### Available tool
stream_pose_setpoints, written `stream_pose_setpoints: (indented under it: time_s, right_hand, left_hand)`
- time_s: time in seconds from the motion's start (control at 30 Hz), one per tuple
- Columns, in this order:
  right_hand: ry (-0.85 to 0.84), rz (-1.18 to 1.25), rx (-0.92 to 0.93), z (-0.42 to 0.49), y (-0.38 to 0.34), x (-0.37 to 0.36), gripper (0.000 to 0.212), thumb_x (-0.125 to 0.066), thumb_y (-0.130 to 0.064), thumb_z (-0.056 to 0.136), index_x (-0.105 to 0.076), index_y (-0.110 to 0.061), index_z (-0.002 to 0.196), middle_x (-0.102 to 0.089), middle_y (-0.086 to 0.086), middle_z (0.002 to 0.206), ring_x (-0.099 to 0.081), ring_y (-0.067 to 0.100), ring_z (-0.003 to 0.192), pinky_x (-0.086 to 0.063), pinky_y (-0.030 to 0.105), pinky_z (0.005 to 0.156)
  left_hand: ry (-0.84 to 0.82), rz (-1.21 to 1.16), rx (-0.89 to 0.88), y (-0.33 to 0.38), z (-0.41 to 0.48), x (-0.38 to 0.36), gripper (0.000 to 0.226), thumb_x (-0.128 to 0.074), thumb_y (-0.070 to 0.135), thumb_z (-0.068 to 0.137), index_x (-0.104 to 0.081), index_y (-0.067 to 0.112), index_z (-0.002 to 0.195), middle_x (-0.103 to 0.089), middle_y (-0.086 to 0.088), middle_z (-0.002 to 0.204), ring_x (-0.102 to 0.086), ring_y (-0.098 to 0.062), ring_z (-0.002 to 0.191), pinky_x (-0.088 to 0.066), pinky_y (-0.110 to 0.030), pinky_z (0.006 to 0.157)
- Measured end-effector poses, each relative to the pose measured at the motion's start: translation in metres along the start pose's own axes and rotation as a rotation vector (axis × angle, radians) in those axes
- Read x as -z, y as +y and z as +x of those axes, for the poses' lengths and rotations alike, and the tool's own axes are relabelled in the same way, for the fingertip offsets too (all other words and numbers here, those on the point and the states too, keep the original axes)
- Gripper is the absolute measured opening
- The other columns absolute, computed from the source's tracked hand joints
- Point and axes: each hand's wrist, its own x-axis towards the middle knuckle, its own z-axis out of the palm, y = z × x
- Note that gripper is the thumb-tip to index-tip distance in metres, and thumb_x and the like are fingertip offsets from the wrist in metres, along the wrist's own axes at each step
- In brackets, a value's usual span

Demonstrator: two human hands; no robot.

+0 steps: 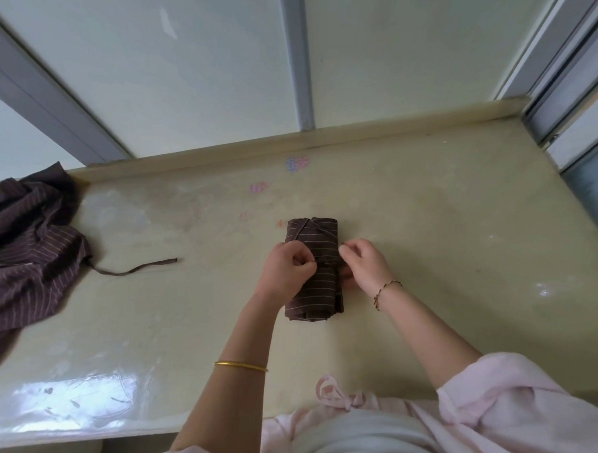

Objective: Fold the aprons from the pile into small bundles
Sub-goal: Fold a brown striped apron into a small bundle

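Note:
A dark brown striped apron bundle [313,239] lies rolled up in the middle of the beige table [444,220], its strap wrapped around it. My left hand [287,271] pinches the strap at the bundle's left side. My right hand [362,264] pinches the strap at the right side. Both hands meet over the middle of the bundle. A pile of unfolded brown striped aprons [28,252] lies at the table's left edge, with one strap [138,267] trailing out to the right.
A raised lip [321,138] runs along the table's far edge below a glass partition with grey frames. The front edge [94,430] is close to my body. Small coloured marks [296,164] dot the table top.

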Motion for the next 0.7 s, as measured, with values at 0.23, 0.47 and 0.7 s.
stream_pose_setpoints:
  time_s: [0.23, 0.47, 0.7]
  right_hand:
    - [-0.198, 0.05, -0.057, 0.003, -0.015, -0.009, 0.021, -0.067, -0.021, 0.085, -0.061, -0.011, 0.103, -0.067, 0.007, 0.103, -0.063, 0.022, 0.093, -0.051, 0.029, 0.081]
    - [-0.238, 0.282, 0.083, 0.0, -0.06, 0.012, 0.024, -0.067, -0.014, 0.085, -0.057, -0.022, 0.105, -0.065, 0.01, 0.106, -0.064, 0.03, 0.096, -0.054, 0.045, 0.087]
    - [-0.393, 0.718, 0.129, 0.0, -0.139, 0.049, 0.013, -0.054, -0.021, 0.093, -0.062, -0.015, 0.101, -0.064, 0.003, 0.096, -0.064, 0.022, 0.089, -0.056, 0.046, 0.082]
  left_hand:
    - [0.159, -0.348, 0.281, 0.002, 0.007, 0.008, 0.029, -0.058, 0.012, 0.089, -0.043, 0.009, 0.114, -0.047, -0.01, 0.112, -0.061, -0.016, 0.071, -0.055, -0.023, 0.059]
    - [0.259, -0.29, 0.056, 0.042, 0.022, 0.044, 0.01, -0.05, 0.013, 0.096, -0.045, 0.01, 0.105, -0.052, -0.005, 0.1, -0.055, -0.014, 0.062, -0.05, -0.019, 0.048]
    - [0.365, -0.331, -0.177, 0.124, 0.032, 0.1, 0.006, -0.036, 0.007, 0.098, -0.042, 0.008, 0.101, -0.05, -0.004, 0.085, -0.053, -0.016, 0.063, -0.054, -0.027, 0.051]
